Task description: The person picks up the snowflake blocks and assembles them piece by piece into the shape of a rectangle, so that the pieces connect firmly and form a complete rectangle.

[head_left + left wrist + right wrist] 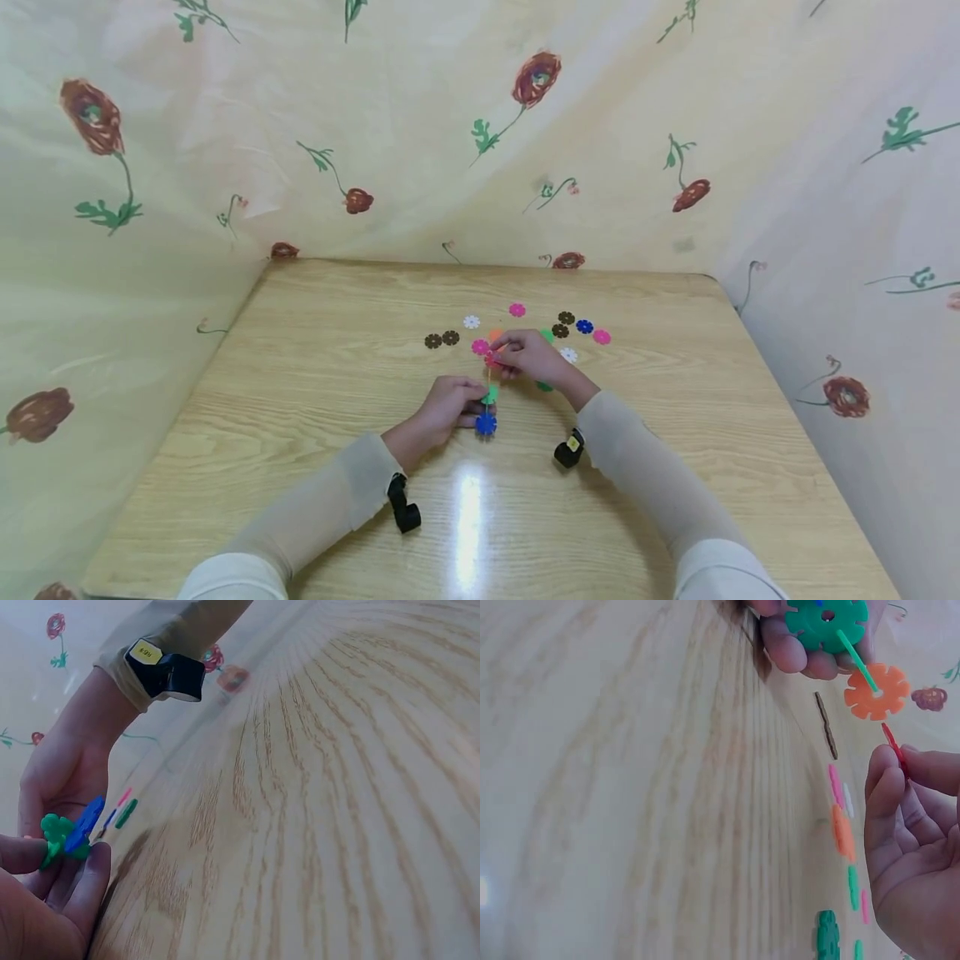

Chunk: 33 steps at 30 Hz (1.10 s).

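Note:
My left hand (447, 407) grips a small chain of flower-shaped notched plastic discs over the table. A blue disc (486, 425) is at the near end, then a green disc (814, 631) held in the fingers. In the right wrist view a thin, edge-on light green disc (859, 661) links that green one to an orange disc (892, 681). My right hand (532, 354) pinches a red disc (894, 742) between thumb and fingertips. The red disc's edge points at the orange disc's rim, close to it.
Loose discs lie on the wooden table (315, 467) beyond my hands: brown discs (450, 337) and a white disc (471, 322) left, a pink disc (517, 310) farther back, a blue disc (585, 327) right. A flowered cloth (420, 108) surrounds the table's back and sides.

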Motion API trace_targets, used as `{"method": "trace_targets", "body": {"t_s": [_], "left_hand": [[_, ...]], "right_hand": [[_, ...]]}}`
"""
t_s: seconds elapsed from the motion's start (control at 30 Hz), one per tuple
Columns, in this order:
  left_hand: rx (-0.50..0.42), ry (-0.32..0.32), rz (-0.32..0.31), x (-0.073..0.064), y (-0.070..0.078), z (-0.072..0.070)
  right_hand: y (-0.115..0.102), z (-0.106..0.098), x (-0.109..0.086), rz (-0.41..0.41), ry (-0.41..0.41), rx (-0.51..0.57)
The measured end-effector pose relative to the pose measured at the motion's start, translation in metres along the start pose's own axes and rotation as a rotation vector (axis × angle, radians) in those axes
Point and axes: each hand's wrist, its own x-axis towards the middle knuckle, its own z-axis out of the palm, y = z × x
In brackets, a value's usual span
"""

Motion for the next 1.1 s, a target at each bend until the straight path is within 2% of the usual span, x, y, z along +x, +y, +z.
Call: {"method": "trace_targets", "body": {"t_s": [0.33, 0.5, 0.8, 1.1], "left_hand": [[0.037, -0.001, -0.005, -0.001, 0.002, 0.000], [0.064, 0.014, -0.007, 0.000, 0.000, 0.000], [0.123, 0.116, 0.013, -0.004, 0.001, 0.009], [0.164, 0.196, 0.030, -0.002, 0.001, 0.015]], "right_hand": [[0.005, 0.003, -0.006, 0.005, 0.001, 0.050], [0.007, 0.004, -0.007, -0.025, -0.014, 0.018], [0.004, 0.007, -0.012, -0.059, -0.039, -0.018], [0.006, 0.013, -0.013, -0.071, -0.006, -0.006]]}}
